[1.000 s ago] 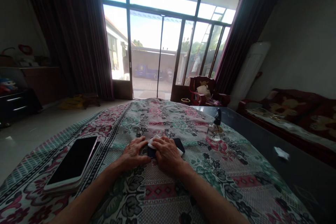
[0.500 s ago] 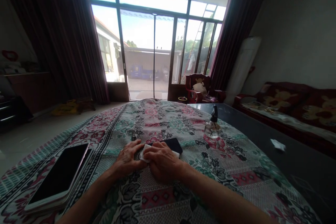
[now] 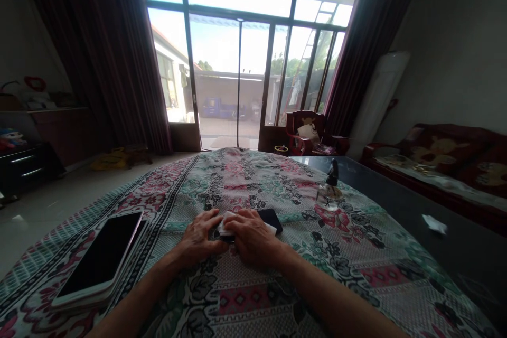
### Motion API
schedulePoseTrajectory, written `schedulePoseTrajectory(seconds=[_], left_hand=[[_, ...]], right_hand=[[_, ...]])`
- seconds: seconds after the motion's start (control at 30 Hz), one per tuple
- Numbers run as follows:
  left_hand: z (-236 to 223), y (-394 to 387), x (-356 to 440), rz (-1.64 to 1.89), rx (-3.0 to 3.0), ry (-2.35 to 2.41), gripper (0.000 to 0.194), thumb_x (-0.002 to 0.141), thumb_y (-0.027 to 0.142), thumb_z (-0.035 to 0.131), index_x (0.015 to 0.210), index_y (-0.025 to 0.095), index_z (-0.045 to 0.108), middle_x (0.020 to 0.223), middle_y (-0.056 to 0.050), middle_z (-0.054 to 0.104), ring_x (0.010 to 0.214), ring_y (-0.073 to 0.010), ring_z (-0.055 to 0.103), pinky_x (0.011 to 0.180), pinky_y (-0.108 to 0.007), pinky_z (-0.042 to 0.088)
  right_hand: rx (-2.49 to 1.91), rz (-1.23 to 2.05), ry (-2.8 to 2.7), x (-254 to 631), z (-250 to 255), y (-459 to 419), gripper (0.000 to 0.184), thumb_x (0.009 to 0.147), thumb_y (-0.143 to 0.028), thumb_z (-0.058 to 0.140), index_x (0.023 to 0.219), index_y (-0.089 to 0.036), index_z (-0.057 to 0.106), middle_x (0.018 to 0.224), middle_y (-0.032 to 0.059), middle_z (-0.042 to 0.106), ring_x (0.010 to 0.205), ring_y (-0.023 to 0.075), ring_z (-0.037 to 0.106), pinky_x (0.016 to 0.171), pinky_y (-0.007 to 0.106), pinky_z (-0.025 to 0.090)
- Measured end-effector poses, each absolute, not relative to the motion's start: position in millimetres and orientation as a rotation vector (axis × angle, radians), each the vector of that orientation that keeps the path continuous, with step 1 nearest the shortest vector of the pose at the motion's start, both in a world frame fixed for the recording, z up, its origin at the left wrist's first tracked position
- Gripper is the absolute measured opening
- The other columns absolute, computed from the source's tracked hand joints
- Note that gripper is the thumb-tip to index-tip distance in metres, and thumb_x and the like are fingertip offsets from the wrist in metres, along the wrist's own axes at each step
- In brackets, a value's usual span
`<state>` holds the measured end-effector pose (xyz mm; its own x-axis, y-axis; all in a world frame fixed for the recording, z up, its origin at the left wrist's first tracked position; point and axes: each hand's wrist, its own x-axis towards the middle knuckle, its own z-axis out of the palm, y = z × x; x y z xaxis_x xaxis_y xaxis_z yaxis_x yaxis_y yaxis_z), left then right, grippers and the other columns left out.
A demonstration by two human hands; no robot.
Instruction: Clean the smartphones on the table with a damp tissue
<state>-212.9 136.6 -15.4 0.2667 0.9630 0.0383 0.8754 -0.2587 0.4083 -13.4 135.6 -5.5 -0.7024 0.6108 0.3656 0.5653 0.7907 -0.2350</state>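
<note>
White wipe [image 3: 227, 227] bunched on dark phone [image 3: 270, 220], both lying mid floral cloth [image 3: 253, 296]. Right hand [image 3: 251, 237] on top, fingers closed over wipe, pressing it down. Left hand [image 3: 198, 237] just beside, fingers loosely spread, tips at wipe's edge. Large white-rimmed smartphone [image 3: 101, 256] on cloth, left. Glass spray bottle [image 3: 329, 191] ahead, right.

A folded white wipe [image 3: 226, 225] lies on a black rounded-corner phone [image 3: 270, 219], which sits flat on a floral bedspread [image 3: 241, 169], with the wipe partly covered by the left hand [image 3: 200, 237] and right hand [image 3: 251, 237].
</note>
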Motion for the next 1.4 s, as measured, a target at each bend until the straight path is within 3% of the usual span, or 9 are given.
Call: schedulePoseTrajectory(seconds=[0.27,0.47,0.57,0.77,0.9,1.17,1.4], left_hand=[[-17,138,-220,0.397,2.258,1.617,0.074,0.07,0.048,0.069,0.138,0.026,0.049,0.153,-0.008,0.035,0.142,-0.0309,0.027,0.115,-0.044,0.024],[-19,142,-227,0.428,2.278,1.52,0.071,0.072,0.046,0.068,0.138,0.03,0.047,0.153,-0.006,0.037,0.141,-0.0324,0.029,0.114,-0.049,0.024],[-22,143,-227,0.439,2.278,1.537,0.069,0.071,0.043,0.068,0.137,0.03,0.049,0.152,-0.006,0.038,0.14,-0.0337,0.03,0.114,-0.049,0.025],[-21,141,-226,0.424,2.282,1.545,0.066,0.073,0.046,0.066,0.135,0.026,0.052,0.152,-0.008,0.038,0.14,-0.0322,0.03,0.115,-0.047,0.025],[-18,141,-227,0.418,2.286,1.526,0.068,0.072,0.046,0.067,0.136,0.031,0.05,0.152,-0.004,0.038,0.141,-0.0308,0.029,0.115,-0.047,0.025],[-14,138,-224,0.431,2.266,1.541,0.07,0.071,0.042,0.068,0.137,0.027,0.048,0.152,-0.007,0.037,0.141,-0.0323,0.029,0.114,-0.047,0.025],[-14,137,-224,0.376,2.274,1.542,0.072,0.074,0.042,0.067,0.141,0.026,0.044,0.154,-0.008,0.033,0.142,-0.0311,0.026,0.115,-0.045,0.023]], right_hand=[[-0.885,0.231,-2.493,2,-7,137,0.027,0.077,-0.007,0.048,0.091,-0.021,0.067,0.093,0.0029,0.07,0.091,0.0182,0.058,0.089,0.032,0.039],[-0.924,0.188,-2.48,-4,-9,140,0.044,0.077,-0.007,0.047,0.116,-0.023,0.062,0.124,0.0025,0.063,0.116,0.0215,0.049,0.102,0.038,0.032],[-0.912,0.206,-2.529,-11,-5,137,0.045,0.08,-0.009,0.046,0.119,-0.025,0.06,0.131,0.0013,0.059,0.123,0.0218,0.044,0.105,0.04,0.029],[-0.823,0.271,-2.552,-12,-3,130,0.033,0.078,-0.008,0.047,0.099,-0.024,0.066,0.11,-0.0002,0.068,0.105,0.0192,0.054,0.095,0.035,0.035],[-0.83,0.27,-2.531,-4,-3,126,0.028,0.077,-0.007,0.048,0.087,-0.024,0.068,0.093,-0.0006,0.071,0.093,0.0178,0.057,0.089,0.034,0.037],[-0.792,0.246,-2.544,-4,-1,116,0.039,0.074,-0.005,0.046,0.1,-0.025,0.067,0.115,-0.0015,0.067,0.104,0.0193,0.053,0.092,0.035,0.037],[-0.83,0.262,-2.52,5,1,125,0.029,0.074,-0.006,0.047,0.081,-0.024,0.07,0.087,-0.0007,0.072,0.086,0.017,0.06,0.087,0.032,0.039]])
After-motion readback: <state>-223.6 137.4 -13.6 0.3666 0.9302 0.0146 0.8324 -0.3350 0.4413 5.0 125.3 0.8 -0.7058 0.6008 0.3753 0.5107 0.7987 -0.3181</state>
